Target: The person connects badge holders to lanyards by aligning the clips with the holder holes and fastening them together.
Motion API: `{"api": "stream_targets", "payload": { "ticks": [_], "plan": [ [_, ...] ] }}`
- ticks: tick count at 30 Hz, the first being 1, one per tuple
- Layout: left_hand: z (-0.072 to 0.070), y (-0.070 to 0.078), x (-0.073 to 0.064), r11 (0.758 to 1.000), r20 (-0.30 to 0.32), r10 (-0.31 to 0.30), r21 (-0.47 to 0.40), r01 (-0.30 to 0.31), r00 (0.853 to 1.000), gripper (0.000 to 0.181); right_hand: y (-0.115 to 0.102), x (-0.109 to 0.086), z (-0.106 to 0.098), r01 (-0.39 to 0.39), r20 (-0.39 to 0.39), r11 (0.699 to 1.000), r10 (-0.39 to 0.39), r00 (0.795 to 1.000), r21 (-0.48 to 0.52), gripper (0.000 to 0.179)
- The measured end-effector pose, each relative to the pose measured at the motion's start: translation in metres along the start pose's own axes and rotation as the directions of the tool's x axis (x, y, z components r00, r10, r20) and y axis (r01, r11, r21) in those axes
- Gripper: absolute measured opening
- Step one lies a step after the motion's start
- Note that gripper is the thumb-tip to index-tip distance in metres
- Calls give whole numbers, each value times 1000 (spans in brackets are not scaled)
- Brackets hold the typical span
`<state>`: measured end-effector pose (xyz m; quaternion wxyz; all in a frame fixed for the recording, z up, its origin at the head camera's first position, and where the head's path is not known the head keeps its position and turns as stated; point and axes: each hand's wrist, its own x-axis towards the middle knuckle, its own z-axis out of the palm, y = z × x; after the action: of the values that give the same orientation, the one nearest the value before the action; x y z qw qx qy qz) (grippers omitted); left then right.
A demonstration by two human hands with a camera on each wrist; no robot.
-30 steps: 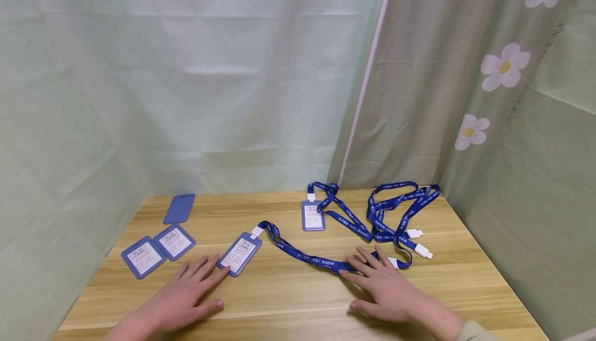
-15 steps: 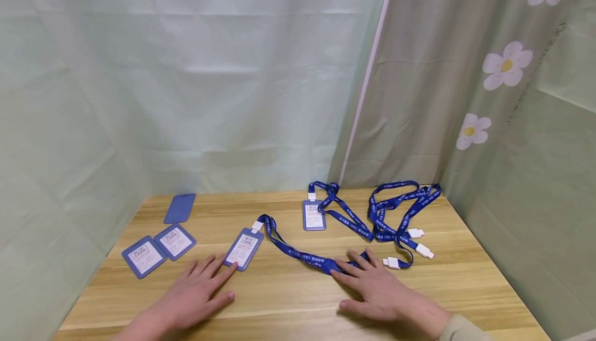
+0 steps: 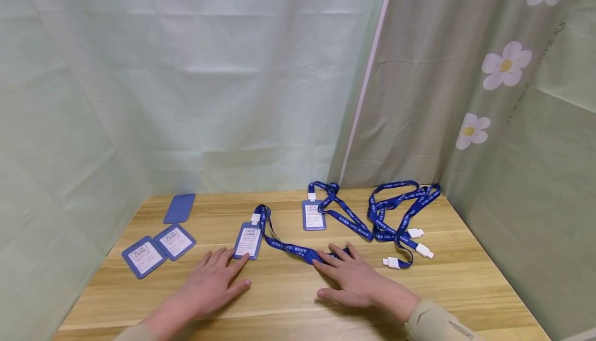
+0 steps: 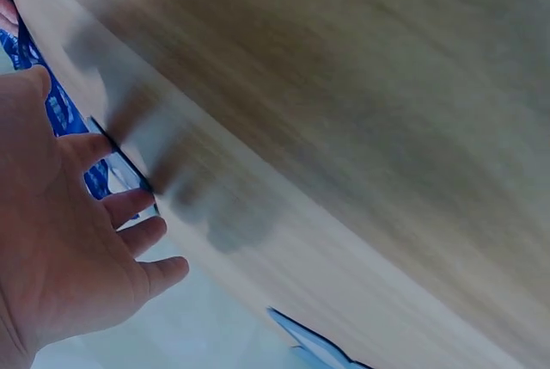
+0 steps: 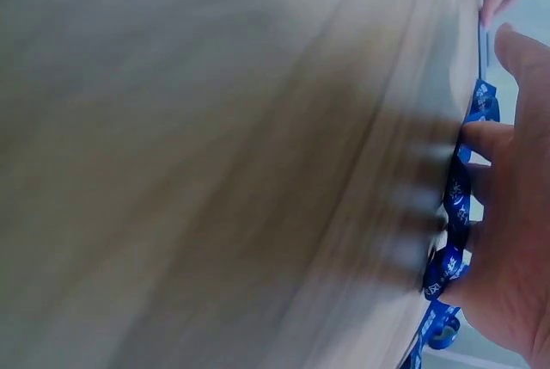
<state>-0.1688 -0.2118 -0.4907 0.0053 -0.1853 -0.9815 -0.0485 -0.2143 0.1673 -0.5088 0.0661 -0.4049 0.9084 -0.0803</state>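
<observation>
A blue badge holder [image 3: 248,241] with a white card lies on the table, its top clipped to a blue lanyard [image 3: 286,248] by a white clip. My left hand [image 3: 211,281] touches the holder's lower edge with straight, spread fingertips. On the lanyard's right part rest the fingertips of my right hand [image 3: 349,277], also spread; they hide some of the strap. The left wrist view shows the left hand [image 4: 94,223] with its fingers at the holder's edge. In the right wrist view the right hand [image 5: 511,214] lies along the strap.
Two card-filled holders, one a left holder [image 3: 144,257], lie at the left, below a plain blue holder [image 3: 179,208]. Another badge holder [image 3: 314,215] on a lanyard lies at the back. Tangled lanyards [image 3: 396,211] with white clips [image 3: 392,263] are at the right. Curtains [image 3: 261,98] surround the table.
The badge holder and its lanyard have slid away from me, the holder also right and turned more upright. My left hand moved right and forward with it; my right hand moved left.
</observation>
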Motion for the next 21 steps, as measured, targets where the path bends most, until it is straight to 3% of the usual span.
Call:
{"api": "stream_targets", "payload": {
  "ticks": [7,17,21],
  "plan": [
    [-1,2,7,1000,19,-17,7,17,1000,70,-5,12,0,-43,5,999,43,999,-12,86],
    [-4,2,20,999,73,-52,-6,53,996,72,-5,4,-7,-140,24,989,142,990,-53,95],
    [-6,3,25,998,80,-61,-24,63,995,71,-4,1,-9,-143,15,988,144,989,-62,94]
  ]
}}
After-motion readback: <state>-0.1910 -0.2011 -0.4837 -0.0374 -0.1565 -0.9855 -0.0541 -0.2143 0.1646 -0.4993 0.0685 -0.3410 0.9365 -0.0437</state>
